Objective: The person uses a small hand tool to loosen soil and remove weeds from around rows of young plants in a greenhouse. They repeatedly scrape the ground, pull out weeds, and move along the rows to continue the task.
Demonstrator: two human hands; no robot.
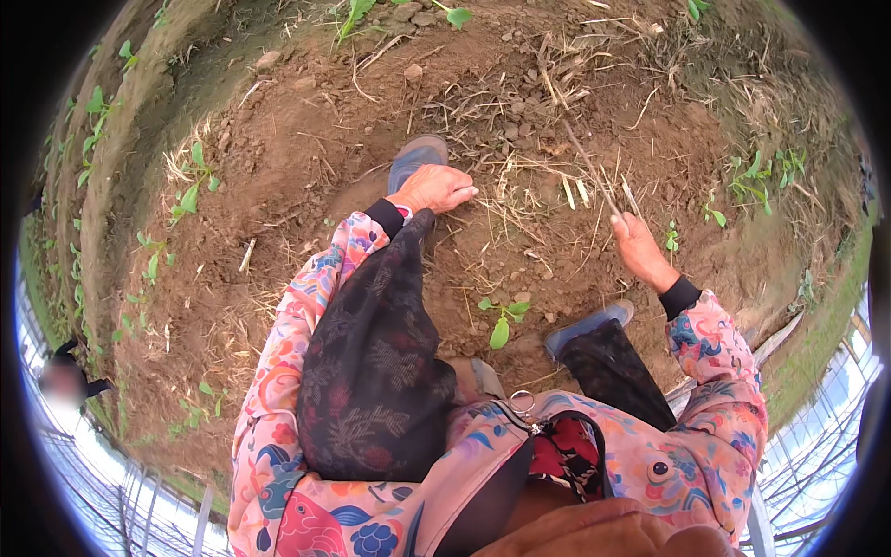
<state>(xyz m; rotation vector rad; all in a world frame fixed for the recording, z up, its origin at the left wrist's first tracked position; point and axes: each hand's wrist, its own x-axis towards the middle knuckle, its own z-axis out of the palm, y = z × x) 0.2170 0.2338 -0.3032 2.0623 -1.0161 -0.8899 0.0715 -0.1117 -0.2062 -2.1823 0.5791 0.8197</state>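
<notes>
My right hand is closed around the near end of a thin stick. The stick slants up and to the left over the soil, its far end reaching dry straw. My left hand has its fingers curled in, just past my bent knee and above one blue shoe. Nothing shows in that hand, though the inside of the fingers is hidden. Between my legs a green seedling grows from the brown soil. Two pale plant strips lie on the ground between my hands.
A small seedling grows beside my right wrist, with leafier plants farther right. More seedlings run in rows on the left. Loose straw covers the soil ahead. My other blue shoe stands at right. Another person is at far left.
</notes>
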